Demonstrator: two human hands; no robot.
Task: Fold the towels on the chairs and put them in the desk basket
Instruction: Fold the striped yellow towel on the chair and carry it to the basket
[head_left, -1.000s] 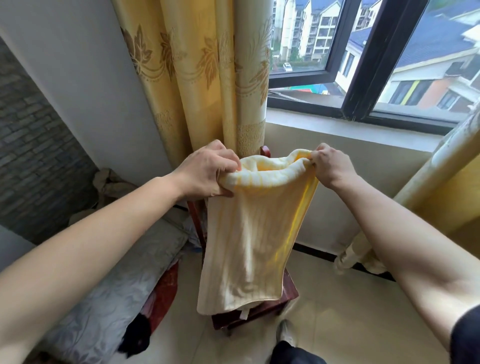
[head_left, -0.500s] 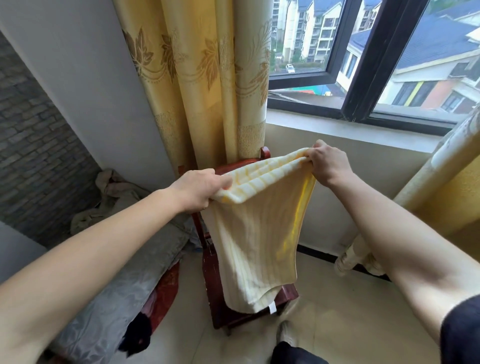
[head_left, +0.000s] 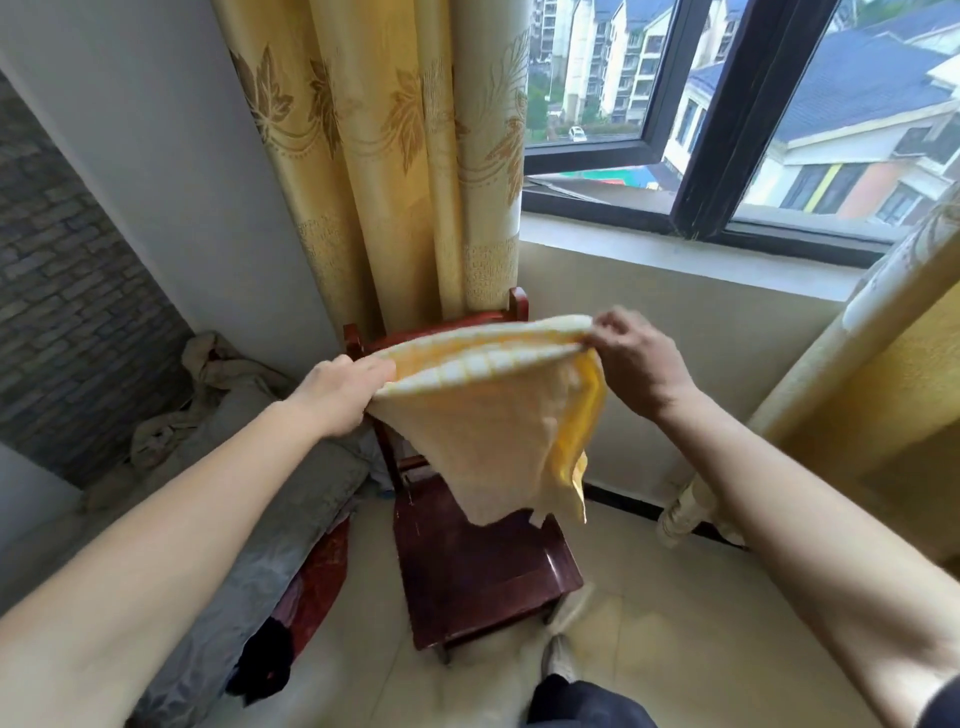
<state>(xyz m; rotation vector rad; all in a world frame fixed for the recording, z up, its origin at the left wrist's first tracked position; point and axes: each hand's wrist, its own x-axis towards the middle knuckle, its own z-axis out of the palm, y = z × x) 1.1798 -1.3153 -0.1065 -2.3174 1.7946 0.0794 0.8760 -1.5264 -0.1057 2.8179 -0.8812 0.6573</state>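
A pale yellow striped towel (head_left: 498, 431) hangs in the air, doubled over, above a dark red wooden chair (head_left: 478, 566). My left hand (head_left: 340, 392) grips the towel's top edge at its left end. My right hand (head_left: 636, 364) pinches the same edge at its right end. The towel's lower end dangles free above the bare chair seat and is blurred. No basket or desk is in view.
Yellow leaf-patterned curtains (head_left: 395, 156) hang behind the chair beside a window (head_left: 727, 119). A grey cushion-like bundle (head_left: 270, 519) and crumpled cloth (head_left: 208, 364) lie at the left. A second curtain (head_left: 857, 389) slants at the right. My shoe (head_left: 558, 657) stands on pale floor tiles.
My hands have moved apart and lowered, stretching the top edge taut. The towel's hanging part has swung up and shortened, now off the chair seat. The view has tilted downward.
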